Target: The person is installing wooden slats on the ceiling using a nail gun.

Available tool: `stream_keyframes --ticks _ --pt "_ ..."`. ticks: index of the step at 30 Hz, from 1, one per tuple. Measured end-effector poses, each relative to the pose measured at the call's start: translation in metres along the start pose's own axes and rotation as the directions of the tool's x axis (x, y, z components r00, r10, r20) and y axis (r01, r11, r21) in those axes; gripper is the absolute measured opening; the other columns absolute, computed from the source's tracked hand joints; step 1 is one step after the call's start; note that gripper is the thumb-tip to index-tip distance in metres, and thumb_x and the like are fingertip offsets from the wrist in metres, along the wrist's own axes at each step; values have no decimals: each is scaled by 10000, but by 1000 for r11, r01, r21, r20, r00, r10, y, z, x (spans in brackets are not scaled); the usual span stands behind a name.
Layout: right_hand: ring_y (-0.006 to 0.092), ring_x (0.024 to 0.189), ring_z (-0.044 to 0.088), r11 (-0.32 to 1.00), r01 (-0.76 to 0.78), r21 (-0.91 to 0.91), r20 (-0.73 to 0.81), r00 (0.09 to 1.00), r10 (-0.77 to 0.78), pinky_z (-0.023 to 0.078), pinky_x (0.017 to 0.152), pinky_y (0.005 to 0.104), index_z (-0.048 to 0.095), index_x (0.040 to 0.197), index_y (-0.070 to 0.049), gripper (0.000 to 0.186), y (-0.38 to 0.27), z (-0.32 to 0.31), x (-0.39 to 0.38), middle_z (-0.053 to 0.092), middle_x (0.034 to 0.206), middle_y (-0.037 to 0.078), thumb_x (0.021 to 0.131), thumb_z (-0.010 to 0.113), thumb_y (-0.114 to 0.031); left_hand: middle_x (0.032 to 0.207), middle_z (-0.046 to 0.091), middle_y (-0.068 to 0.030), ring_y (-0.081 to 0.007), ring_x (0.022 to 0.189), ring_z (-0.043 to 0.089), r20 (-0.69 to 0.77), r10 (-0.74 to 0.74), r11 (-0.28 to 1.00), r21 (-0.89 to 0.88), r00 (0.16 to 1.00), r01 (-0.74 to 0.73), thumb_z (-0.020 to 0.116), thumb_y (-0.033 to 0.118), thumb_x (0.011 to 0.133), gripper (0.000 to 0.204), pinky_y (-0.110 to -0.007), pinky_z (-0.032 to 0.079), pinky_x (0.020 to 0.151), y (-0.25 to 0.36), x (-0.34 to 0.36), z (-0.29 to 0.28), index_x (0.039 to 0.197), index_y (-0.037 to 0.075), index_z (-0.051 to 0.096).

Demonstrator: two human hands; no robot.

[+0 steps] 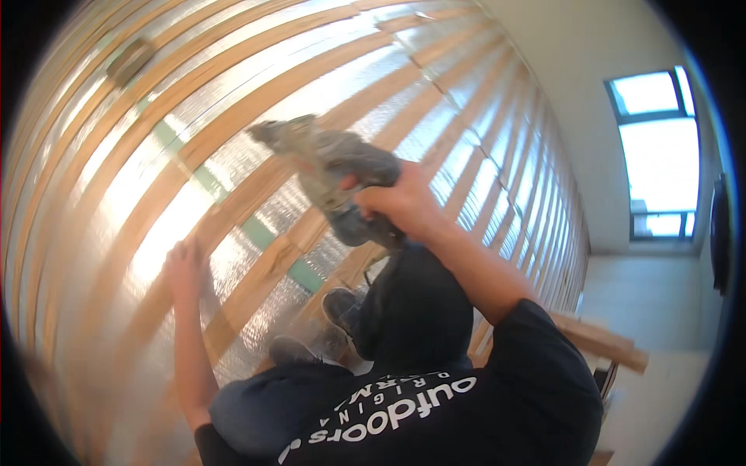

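Observation:
My right hand (396, 200) is closed round the handle of a bulky grey and olive power tool (326, 155). Blur hides its exact kind; its narrow end points to the upper left, over the wooden battens. Lower left, my left hand (186, 268) has its fingers bent over a wooden batten (249, 194) of the slatted frame. Shiny silver foil (167, 225) shows between the battens, with green strips (256, 231) crossing beneath them. My bent knee (423, 311) in dark trousers is just below the tool.
Parallel battens spread over the foil surface to the far right. My shoes (342, 309) are close to the battens. A small brown block (130, 62) lies at the upper left. Timber pieces (598, 342) stick out at the right, below a window (660, 155) in a pale wall.

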State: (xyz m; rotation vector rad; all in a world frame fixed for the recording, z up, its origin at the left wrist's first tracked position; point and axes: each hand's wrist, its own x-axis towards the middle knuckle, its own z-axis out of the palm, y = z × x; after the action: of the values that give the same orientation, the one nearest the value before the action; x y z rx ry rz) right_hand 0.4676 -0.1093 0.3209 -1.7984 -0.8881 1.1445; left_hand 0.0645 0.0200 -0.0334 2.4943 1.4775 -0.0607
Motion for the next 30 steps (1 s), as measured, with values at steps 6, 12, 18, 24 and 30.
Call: stream_keyframes --ticks 6,12,18,24,30 --pt "94 714 658 998 10 66 -3 1000 -10 530 673 284 779 1113 -9 249 -4 -11 -14 728 850 24 873 750 -68 1600 513 -201 -442 1419 503 64 21 994 108 998 -27 698 412 1009 734 -541 415 1206 33 9 -19 1656 172 449" --pt "94 718 667 998 -12 59 -2 1000 12 538 678 281 784 1117 -22 251 -4 -3 -9 738 869 27 873 753 -76 1626 497 -230 -435 1523 425 213 -62 998 30 975 57 719 514 981 839 -555 330 1275 35 12 -40 1671 157 401" --pt "99 660 616 1000 -21 6 -113 993 21 494 633 284 756 1113 34 292 -12 -22 -22 670 744 30 833 717 -38 1545 562 -188 -372 1499 459 45 297 955 -26 954 -296 759 517 952 879 -571 320 1272 99 90 -48 1631 81 410" --pt "117 684 625 997 -31 72 -180 983 43 501 664 286 759 1112 32 269 -6 -35 -25 682 774 47 854 711 -28 1426 600 -177 -340 1381 541 60 409 910 46 910 -412 806 516 918 919 -513 424 1169 141 136 -14 1612 54 417" --pt "110 770 683 993 -60 101 -202 976 79 556 729 302 777 1102 -22 239 1 -66 -39 756 955 30 867 742 -43 1318 603 -223 -403 1222 571 85 436 897 40 896 -440 738 468 970 764 -515 499 1043 161 147 -1 1568 72 474"
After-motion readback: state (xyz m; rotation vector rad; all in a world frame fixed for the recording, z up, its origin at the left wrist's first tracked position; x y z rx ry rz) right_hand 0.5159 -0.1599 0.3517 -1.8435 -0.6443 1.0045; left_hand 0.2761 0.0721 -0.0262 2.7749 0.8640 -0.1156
